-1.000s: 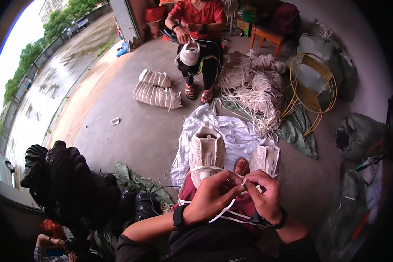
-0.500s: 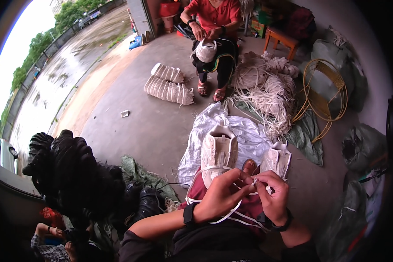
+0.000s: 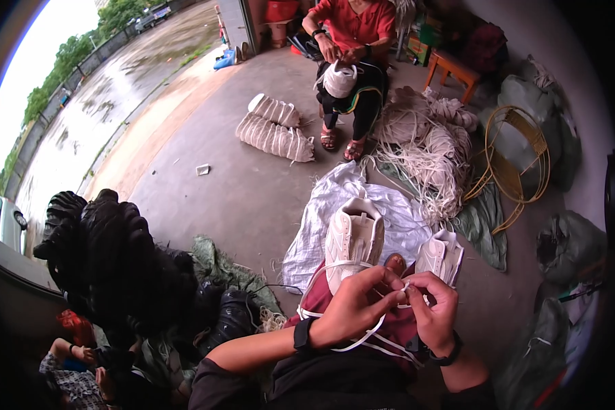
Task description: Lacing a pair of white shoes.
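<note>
My left hand (image 3: pixel 357 306) and my right hand (image 3: pixel 435 311) meet above my lap, fingertips pinched together on a thin white shoelace (image 3: pixel 370 333). The lace hangs in a loop below the fingers and trails across my dark red trousers (image 3: pixel 319 295). Just beyond my left hand, a pale cream sneaker (image 3: pixel 352 239) rests by my knee, with lace passing across it. A second pale sneaker (image 3: pixel 441 254) stands to the right, beyond my right hand. The exact piece of lace between my fingertips is partly hidden.
A white woven sheet (image 3: pixel 314 225) lies under the sneakers. Black shoes (image 3: pixel 106 266) are heaped at left. Ahead, a seated person in red (image 3: pixel 352 31) handles another shoe, beside bundled shoes (image 3: pixel 277 137) and a lace pile (image 3: pixel 430 147). A yellow rack (image 3: pixel 509 160) stands right.
The scene has shifted slightly right and down in the picture as the view moved. My fingers stay pinched on the shoelace with only small movement.
</note>
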The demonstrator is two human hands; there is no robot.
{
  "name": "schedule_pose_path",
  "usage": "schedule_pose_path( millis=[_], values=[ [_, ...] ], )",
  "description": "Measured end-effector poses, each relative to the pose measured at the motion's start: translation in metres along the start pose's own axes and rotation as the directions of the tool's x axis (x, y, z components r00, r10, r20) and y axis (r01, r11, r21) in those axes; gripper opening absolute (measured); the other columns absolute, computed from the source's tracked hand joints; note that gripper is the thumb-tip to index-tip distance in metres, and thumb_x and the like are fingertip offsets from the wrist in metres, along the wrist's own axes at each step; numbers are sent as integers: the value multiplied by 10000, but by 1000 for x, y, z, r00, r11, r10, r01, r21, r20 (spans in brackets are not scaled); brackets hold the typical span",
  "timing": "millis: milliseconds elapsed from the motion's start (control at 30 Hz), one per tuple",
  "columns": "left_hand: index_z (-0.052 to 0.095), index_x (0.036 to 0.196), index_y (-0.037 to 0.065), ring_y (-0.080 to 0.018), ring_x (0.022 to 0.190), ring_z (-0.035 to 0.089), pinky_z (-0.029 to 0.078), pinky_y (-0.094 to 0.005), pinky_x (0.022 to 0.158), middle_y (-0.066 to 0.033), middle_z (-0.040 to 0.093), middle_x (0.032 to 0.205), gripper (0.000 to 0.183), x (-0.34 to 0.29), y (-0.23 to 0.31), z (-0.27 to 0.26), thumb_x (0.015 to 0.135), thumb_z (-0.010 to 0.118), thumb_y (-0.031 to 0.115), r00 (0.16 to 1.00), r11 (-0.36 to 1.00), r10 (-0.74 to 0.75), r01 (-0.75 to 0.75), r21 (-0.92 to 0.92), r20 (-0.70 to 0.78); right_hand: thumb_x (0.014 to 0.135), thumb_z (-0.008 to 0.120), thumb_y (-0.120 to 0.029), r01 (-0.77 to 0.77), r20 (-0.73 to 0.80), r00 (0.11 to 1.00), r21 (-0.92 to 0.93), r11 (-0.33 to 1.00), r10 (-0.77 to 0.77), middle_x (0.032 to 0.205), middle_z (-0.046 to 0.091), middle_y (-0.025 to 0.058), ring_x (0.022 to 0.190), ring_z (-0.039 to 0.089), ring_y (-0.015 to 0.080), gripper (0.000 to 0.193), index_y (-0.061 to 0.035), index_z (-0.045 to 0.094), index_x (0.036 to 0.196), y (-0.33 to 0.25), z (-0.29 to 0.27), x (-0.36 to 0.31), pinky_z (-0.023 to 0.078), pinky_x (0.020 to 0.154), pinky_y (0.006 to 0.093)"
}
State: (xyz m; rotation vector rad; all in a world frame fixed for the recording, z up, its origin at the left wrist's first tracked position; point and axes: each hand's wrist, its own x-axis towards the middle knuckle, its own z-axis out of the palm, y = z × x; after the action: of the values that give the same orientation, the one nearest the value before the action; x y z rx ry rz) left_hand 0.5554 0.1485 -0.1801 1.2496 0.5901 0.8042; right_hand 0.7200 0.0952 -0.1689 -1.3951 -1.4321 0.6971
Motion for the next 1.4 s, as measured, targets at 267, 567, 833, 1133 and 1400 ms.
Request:
schedule_pose_path(
  millis=[267, 567, 833, 1133, 1400],
  values=[
    [576, 986, 7, -39, 739, 589, 483, -203, 647, 3, 621, 836, 144, -12, 3, -23, 902, 651, 98, 1000, 999, 30, -30, -34, -9, 880, 605, -14, -24, 6, 1000, 53, 998, 24, 849, 654, 66, 751, 618, 114, 67, 18, 653, 915, -9, 23, 0, 481, 681, 237],
    [570, 977, 10, -33, 741, 582, 476, -204, 644, 5, 626, 821, 131, -32, 4, -49, 912, 639, 102, 997, 992, 73, -74, -101, -17, 884, 606, -26, -25, 25, 999, 0, 1000, 25, 832, 651, 69, 735, 620, 111, 64, 19, 647, 904, -21, 56, 1, 481, 676, 233],
    [565, 972, 9, -24, 726, 559, 459, -198, 627, 17, 610, 795, 138, -47, 9, -70, 915, 640, 111, 999, 988, 43, -46, -148, -25, 883, 613, -28, -28, 32, 999, -29, 999, 29, 820, 652, 71, 743, 622, 117, 62, 19, 647, 904, -35, 81, 2, 482, 688, 238],
    [566, 978, 8, -23, 725, 562, 459, -197, 621, 14, 613, 801, 143, -58, 9, -75, 916, 639, 114, 996, 993, 74, -78, -92, -46, 875, 609, -14, 0, 49, 999, -33, 999, 2, 841, 654, 94, 794, 630, 157, 61, 26, 644, 905, -40, 89, -3, 484, 751, 262],
    [559, 986, 12, -23, 745, 559, 454, -192, 635, 18, 611, 817, 147, -61, 13, -71, 916, 640, 114, 996, 989, 75, -80, -124, -43, 876, 601, -6, -25, 60, 998, -31, 999, 27, 854, 658, 101, 812, 633, 170, 65, 30, 642, 912, -47, 86, -6, 484, 771, 272]
  ],
)
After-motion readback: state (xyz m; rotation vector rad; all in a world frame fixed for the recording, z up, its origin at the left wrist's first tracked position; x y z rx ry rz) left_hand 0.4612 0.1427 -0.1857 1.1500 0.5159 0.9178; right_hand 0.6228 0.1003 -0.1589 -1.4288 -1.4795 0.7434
